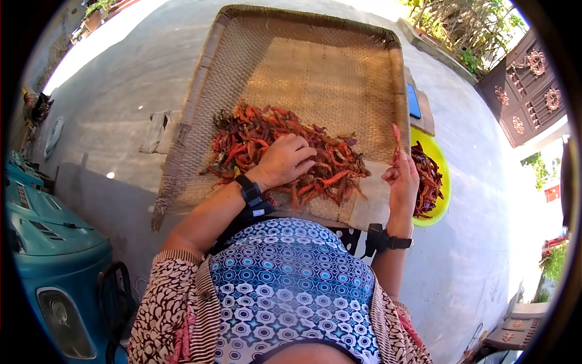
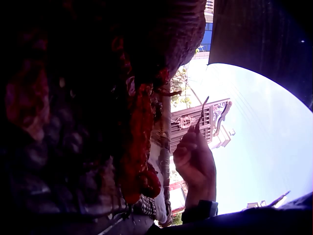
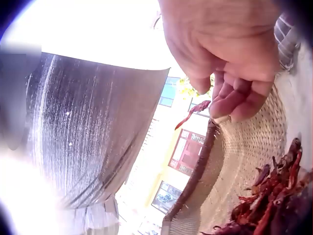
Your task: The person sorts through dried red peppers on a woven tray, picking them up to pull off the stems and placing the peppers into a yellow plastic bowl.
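Note:
Red dried chili peppers [image 1: 327,158] lie heaped in the near half of a woven tray [image 1: 315,79]. My left hand [image 1: 285,161] rests on the heap with bent fingers; what lies beneath them is hidden. The left wrist view is dark, with a red pepper [image 2: 134,142] close to the lens. Over the tray's right edge, my right hand [image 1: 402,182] pinches the end of one thin pepper [image 1: 397,134], which points away from me. In the right wrist view this pepper [image 3: 192,114] sticks out from the fingertips of the right hand [image 3: 230,58].
A yellow-green bowl [image 1: 444,194] with dark red peppers stands just right of the tray. Beyond it, a blue flat object [image 1: 413,101] lies on cardboard [image 1: 425,115]. A teal machine [image 1: 66,242] stands at the left on the concrete floor [image 1: 115,121].

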`<action>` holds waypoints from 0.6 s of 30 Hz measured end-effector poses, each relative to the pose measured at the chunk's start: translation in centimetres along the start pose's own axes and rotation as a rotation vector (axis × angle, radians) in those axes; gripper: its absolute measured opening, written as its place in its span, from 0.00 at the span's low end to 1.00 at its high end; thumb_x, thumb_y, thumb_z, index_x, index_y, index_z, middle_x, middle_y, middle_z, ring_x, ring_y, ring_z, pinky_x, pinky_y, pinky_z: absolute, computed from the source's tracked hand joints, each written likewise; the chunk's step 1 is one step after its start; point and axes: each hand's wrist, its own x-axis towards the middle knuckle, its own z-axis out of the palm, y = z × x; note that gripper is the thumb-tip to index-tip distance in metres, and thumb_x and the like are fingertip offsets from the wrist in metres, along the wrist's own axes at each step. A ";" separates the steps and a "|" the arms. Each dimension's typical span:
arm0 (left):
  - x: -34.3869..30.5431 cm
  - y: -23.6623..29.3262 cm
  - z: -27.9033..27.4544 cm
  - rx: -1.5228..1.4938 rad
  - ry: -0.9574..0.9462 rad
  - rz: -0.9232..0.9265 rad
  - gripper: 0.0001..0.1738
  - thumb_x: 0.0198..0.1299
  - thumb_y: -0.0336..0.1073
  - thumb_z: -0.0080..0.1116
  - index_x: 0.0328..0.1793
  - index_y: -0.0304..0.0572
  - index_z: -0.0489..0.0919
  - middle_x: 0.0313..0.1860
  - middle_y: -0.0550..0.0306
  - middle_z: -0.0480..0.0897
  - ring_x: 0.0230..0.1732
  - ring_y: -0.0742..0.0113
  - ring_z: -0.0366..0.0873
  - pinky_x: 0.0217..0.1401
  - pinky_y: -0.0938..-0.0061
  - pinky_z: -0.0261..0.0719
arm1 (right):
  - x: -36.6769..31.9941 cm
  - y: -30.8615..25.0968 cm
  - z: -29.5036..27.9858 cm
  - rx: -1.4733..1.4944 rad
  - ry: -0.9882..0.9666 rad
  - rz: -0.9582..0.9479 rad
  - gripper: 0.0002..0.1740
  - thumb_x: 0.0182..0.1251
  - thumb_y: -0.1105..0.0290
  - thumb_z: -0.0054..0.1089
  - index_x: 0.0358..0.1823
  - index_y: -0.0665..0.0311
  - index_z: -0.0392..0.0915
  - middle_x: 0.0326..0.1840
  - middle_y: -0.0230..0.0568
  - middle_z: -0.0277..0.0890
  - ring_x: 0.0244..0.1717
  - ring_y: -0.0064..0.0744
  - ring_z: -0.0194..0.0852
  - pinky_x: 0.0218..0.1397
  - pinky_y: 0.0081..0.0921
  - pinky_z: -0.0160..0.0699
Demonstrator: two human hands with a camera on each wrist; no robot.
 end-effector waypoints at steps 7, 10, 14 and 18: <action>0.1 0.1 -0.1 0.036 -0.043 -0.013 0.17 0.60 0.39 0.65 0.54 0.45 0.80 0.44 0.56 0.76 0.46 0.56 0.74 0.53 0.61 0.74 | -1.0 2.1 1.2 -0.540 -0.267 0.049 0.13 0.69 0.66 0.61 0.52 0.61 0.78 0.40 0.36 0.79 0.33 0.27 0.78 0.38 0.23 0.77; 0.0 0.0 -0.1 0.034 -0.035 -0.008 0.17 0.60 0.39 0.65 0.54 0.45 0.79 0.44 0.56 0.76 0.46 0.56 0.73 0.53 0.61 0.74 | -2.2 3.9 3.6 -1.012 -0.373 -0.223 0.11 0.65 0.68 0.64 0.47 0.60 0.82 0.42 0.39 0.78 0.37 0.36 0.79 0.41 0.28 0.77; 0.0 0.1 -0.2 0.033 -0.053 -0.016 0.18 0.62 0.41 0.64 0.56 0.44 0.79 0.44 0.55 0.76 0.47 0.56 0.73 0.54 0.60 0.73 | -2.4 4.3 4.2 -1.137 -0.350 -0.276 0.09 0.63 0.69 0.64 0.44 0.60 0.82 0.42 0.41 0.77 0.40 0.41 0.79 0.43 0.30 0.77; 0.0 0.3 -0.3 0.035 -0.028 -0.033 0.21 0.62 0.46 0.63 0.56 0.42 0.79 0.43 0.55 0.76 0.49 0.56 0.73 0.57 0.61 0.72 | -2.1 3.5 3.4 -0.932 -0.377 -0.233 0.07 0.67 0.68 0.61 0.44 0.61 0.80 0.38 0.40 0.78 0.35 0.34 0.79 0.40 0.27 0.76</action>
